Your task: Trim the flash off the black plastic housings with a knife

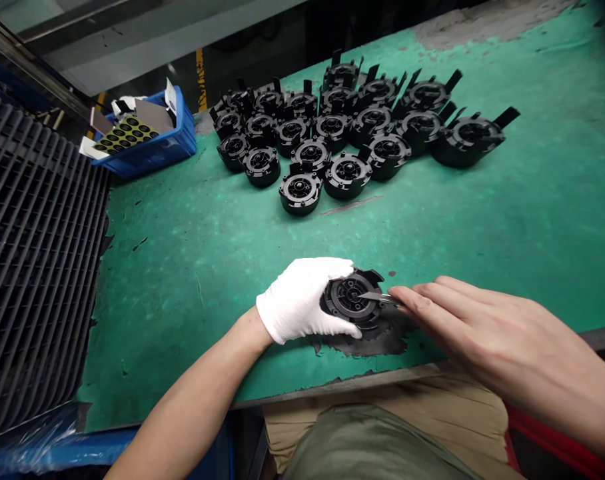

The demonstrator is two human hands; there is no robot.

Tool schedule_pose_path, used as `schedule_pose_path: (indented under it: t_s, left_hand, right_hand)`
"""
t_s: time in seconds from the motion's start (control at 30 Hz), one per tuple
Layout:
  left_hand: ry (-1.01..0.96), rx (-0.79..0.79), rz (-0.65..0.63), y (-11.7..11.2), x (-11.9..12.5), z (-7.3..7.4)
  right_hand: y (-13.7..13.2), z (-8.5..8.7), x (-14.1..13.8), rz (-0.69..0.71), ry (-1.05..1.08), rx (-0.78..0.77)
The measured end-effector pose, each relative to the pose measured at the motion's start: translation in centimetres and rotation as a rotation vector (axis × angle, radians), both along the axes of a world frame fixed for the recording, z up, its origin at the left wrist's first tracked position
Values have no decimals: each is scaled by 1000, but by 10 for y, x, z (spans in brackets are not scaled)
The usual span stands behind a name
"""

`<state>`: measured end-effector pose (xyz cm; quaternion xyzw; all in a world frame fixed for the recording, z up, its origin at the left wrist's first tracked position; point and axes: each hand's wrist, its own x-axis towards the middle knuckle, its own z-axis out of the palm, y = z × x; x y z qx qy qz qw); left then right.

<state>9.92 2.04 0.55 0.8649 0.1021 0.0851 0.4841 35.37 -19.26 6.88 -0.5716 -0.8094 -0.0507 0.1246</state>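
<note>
My left hand (307,299), in a white glove, grips a round black plastic housing (353,300) from its left side, thumb along the near edge and fingers along the far edge. The housing's ribbed centre faces up. My bare right hand (462,320) is closed on a small knife (377,297) with a pointed metal blade. Its tip lies over the middle of the housing; whether it touches cannot be made out. The handle is mostly hidden by my fingers. Worn dark surface shows under the housing.
Several similar black housings (301,190) stand grouped at the back of the green table (207,233). A blue bin (182,133) at the back left holds a sheet of round stickers (128,133) and card pieces. Stacked grey grids (37,253) border the table's left side.
</note>
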Motion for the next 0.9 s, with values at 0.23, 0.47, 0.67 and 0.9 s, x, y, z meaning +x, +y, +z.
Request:
schedule_pose_path:
  t_s: [0.23, 0.47, 0.67, 0.9]
  left_hand:
    - [-30, 106, 1, -1, -2, -8]
    - [-101, 152, 25, -3, -3, -15]
    - [-34, 199, 84, -3, -4, -13]
    - [-175, 325, 258, -6, -13, -15]
  right_hand:
    - [1, 7, -6, 75, -121, 61]
    - [4, 12, -13, 101, -140, 41]
    - [-6, -3, -11, 12, 26, 30]
    - [-20, -28, -12, -192, 293, -3]
